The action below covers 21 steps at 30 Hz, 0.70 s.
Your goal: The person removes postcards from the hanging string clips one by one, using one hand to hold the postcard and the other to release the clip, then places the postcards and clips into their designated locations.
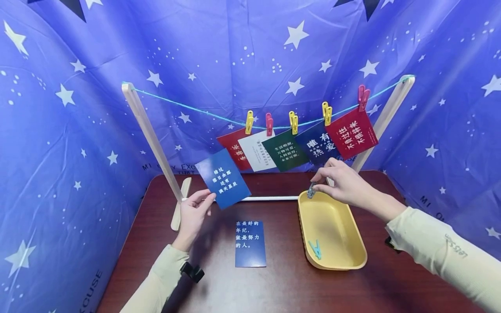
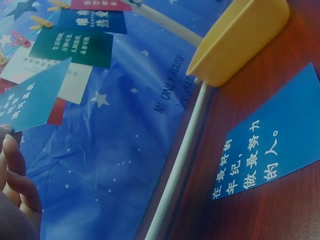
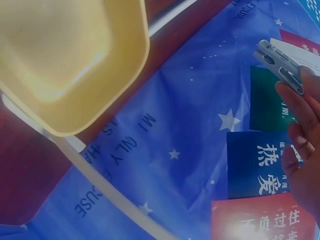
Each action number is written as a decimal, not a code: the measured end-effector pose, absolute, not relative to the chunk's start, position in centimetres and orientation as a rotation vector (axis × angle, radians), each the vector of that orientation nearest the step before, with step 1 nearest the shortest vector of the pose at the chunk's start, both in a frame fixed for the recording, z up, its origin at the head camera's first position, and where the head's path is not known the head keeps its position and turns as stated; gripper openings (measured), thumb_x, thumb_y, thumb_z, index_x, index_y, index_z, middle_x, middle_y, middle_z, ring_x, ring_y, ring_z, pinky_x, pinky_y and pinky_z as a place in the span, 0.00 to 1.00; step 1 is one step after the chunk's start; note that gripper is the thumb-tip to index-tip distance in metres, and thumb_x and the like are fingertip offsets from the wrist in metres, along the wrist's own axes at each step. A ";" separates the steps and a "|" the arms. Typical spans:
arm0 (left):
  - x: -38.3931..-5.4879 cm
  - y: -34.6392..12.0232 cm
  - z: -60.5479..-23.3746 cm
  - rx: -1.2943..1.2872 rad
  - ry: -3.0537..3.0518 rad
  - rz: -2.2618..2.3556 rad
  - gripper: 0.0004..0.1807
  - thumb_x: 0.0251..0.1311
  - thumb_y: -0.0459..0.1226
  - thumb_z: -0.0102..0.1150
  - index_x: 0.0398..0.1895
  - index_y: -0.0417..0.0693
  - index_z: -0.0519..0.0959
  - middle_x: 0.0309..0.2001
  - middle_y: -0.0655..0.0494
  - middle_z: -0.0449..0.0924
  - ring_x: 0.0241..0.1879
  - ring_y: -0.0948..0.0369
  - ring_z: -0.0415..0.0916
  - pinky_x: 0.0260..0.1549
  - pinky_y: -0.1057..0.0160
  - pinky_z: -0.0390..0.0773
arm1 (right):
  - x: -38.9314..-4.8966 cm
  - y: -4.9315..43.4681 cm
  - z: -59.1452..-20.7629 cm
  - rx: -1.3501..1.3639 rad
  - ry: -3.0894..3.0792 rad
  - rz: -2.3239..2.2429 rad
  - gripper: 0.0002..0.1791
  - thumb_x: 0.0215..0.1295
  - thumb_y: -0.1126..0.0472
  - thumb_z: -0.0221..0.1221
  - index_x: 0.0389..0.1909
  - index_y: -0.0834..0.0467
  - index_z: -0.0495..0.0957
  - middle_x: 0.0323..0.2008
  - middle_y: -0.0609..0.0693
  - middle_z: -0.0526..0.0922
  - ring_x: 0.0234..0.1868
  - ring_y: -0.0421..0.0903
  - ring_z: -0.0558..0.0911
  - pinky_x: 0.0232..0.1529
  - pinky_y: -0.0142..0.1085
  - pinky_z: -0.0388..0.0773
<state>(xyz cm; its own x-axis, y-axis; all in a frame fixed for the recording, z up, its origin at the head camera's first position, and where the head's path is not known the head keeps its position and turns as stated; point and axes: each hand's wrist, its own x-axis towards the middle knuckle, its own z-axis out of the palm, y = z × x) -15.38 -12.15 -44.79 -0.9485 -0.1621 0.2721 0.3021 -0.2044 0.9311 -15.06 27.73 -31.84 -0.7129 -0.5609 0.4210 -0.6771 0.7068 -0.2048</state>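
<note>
My left hand (image 1: pixel 195 213) pinches a blue card (image 1: pixel 224 178) with white writing by its lower left edge, raised in front of the line. Between thumb and fingers of my right hand (image 1: pixel 344 180) is a grey clothespin (image 3: pixel 280 65), above the far rim of the yellow basin (image 1: pixel 332 234). A turquoise clothespin (image 1: pixel 315 249) lies inside that basin. Several cards hang overlapping from the turquoise string (image 1: pixel 188 107), among them a green card (image 1: pixel 285 151) and a red card (image 1: pixel 351 134), held by yellow and pink clothespins. Another blue card (image 1: pixel 250 244) lies flat on the table.
Two wooden posts (image 1: pixel 152 139) carry the string, with a white rod (image 1: pixel 270 198) low between them. The left post stands on a wooden foot (image 1: pixel 181 206). A blue star-patterned cloth (image 1: pixel 219 43) surrounds the dark red table (image 1: pixel 211 278).
</note>
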 end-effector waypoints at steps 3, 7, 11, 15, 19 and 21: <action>-15.1 -12.0 -45.0 -0.165 -1.788 -2.213 0.06 0.63 0.20 0.63 0.43 0.23 0.82 0.26 0.68 0.86 0.15 0.71 0.69 0.16 0.75 0.67 | -15.0 27.9 -32.4 0.980 -2.583 0.504 0.11 0.53 0.68 0.77 0.33 0.51 0.88 0.29 0.42 0.75 0.33 0.40 0.70 0.32 0.36 0.69; -14.5 -11.7 -45.4 -0.160 -1.830 -2.216 0.10 0.63 0.21 0.64 0.45 0.20 0.80 0.26 0.68 0.85 0.15 0.71 0.68 0.16 0.74 0.68 | -14.6 28.1 -33.1 0.955 -2.638 0.512 0.10 0.53 0.67 0.77 0.33 0.52 0.88 0.29 0.43 0.76 0.33 0.44 0.72 0.33 0.37 0.69; -13.6 -11.4 -45.9 -0.159 -1.909 -2.223 0.11 0.63 0.22 0.65 0.46 0.20 0.80 0.26 0.67 0.84 0.15 0.70 0.67 0.16 0.74 0.68 | -14.0 28.5 -33.7 0.902 -2.730 0.514 0.08 0.55 0.65 0.76 0.34 0.52 0.88 0.29 0.45 0.76 0.34 0.46 0.72 0.34 0.39 0.69; -13.0 -11.1 -46.2 -0.177 -1.992 -2.209 0.12 0.63 0.23 0.66 0.47 0.21 0.81 0.27 0.68 0.85 0.15 0.69 0.67 0.16 0.74 0.68 | -13.7 28.8 -34.2 0.877 -2.761 0.503 0.08 0.56 0.64 0.76 0.34 0.52 0.88 0.29 0.44 0.77 0.35 0.46 0.72 0.35 0.40 0.70; -13.0 -11.0 -46.3 -0.223 -2.036 -2.215 0.12 0.63 0.23 0.66 0.47 0.22 0.82 0.29 0.68 0.86 0.15 0.70 0.66 0.16 0.74 0.66 | -13.6 29.0 -34.5 0.870 -2.751 0.489 0.08 0.55 0.64 0.77 0.33 0.52 0.88 0.30 0.43 0.78 0.35 0.45 0.72 0.35 0.41 0.71; -13.0 -11.0 -46.4 -0.254 -2.051 -2.229 0.12 0.64 0.24 0.66 0.48 0.23 0.82 0.29 0.67 0.86 0.15 0.70 0.66 0.16 0.75 0.64 | -13.6 29.1 -34.6 0.853 -2.758 0.477 0.08 0.54 0.63 0.77 0.33 0.51 0.88 0.31 0.42 0.79 0.35 0.44 0.72 0.35 0.40 0.72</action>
